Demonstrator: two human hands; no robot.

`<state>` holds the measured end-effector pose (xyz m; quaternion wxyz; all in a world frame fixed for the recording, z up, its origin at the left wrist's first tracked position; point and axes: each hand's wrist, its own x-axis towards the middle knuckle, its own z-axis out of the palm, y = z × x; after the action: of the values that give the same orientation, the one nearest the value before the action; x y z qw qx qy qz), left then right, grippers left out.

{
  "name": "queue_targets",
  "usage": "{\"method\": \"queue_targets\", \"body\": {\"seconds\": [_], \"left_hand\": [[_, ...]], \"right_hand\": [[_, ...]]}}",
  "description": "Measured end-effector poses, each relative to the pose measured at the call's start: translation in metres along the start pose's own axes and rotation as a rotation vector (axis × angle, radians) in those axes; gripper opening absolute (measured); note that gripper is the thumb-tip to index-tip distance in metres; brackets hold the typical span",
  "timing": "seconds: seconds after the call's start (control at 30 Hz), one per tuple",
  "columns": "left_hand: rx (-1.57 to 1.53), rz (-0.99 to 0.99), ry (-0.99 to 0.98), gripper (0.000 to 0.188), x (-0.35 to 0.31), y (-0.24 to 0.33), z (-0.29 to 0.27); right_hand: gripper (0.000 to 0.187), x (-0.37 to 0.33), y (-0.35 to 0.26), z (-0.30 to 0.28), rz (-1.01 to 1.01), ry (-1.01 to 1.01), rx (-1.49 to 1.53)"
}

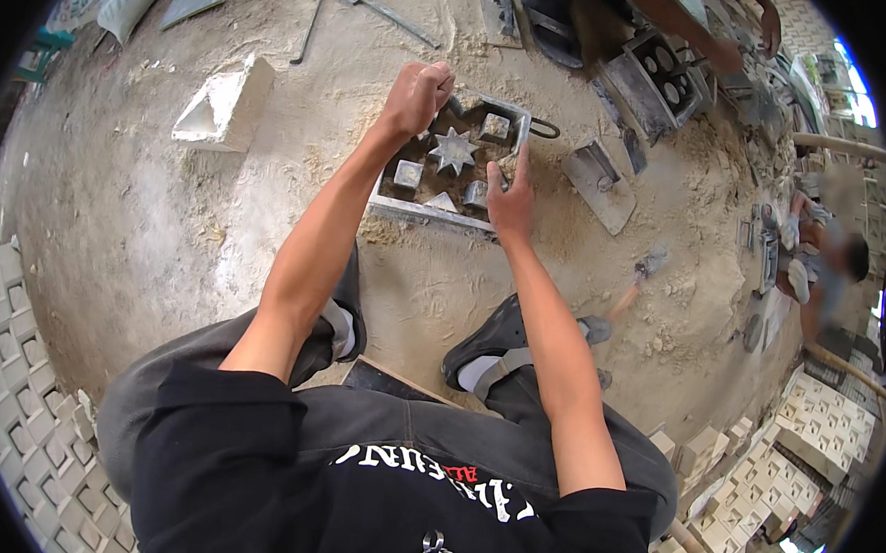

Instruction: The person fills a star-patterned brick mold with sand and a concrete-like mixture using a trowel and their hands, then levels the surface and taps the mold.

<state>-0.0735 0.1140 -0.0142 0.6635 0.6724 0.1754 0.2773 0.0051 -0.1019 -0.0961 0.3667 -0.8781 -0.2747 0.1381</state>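
Observation:
On the sandy ground in front of me lies a square metal mold frame (431,216). Inside it are an eight-pointed star piece (454,152) in the middle, small blocks (408,175) near the corners and a triangular piece (441,202) along the near side. A loop handle (545,129) sticks out on the right. My left hand (417,97) is a closed fist over the frame's far left part; what it may hold is hidden. My right hand (512,202) is at the right side, index finger and thumb stretched apart, the index finger along the rim.
A white hollow block (226,110) stands left. Right of the frame lie a flat metal plate with a handle (600,185) and a wooden-handled tool (638,277). A bent metal tool (362,4) lies beyond. Co-workers squat at far right; one handles another mold (664,73). Patterned blocks (826,422) are stacked.

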Motion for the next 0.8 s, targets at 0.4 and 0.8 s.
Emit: {"method": "queue_targets", "body": {"seconds": [0.4, 0.8], "left_hand": [[-0.056, 0.156, 0.652, 0.054, 0.008, -0.001, 0.017], [-0.084, 0.153, 0.244, 0.048, 0.014, -0.023, 0.012]], "right_hand": [[0.073, 0.001, 0.001, 0.001, -0.069, 0.08, -0.024], [0.073, 0.0, 0.0, -0.002, 0.007, 0.007, -0.123]]}}
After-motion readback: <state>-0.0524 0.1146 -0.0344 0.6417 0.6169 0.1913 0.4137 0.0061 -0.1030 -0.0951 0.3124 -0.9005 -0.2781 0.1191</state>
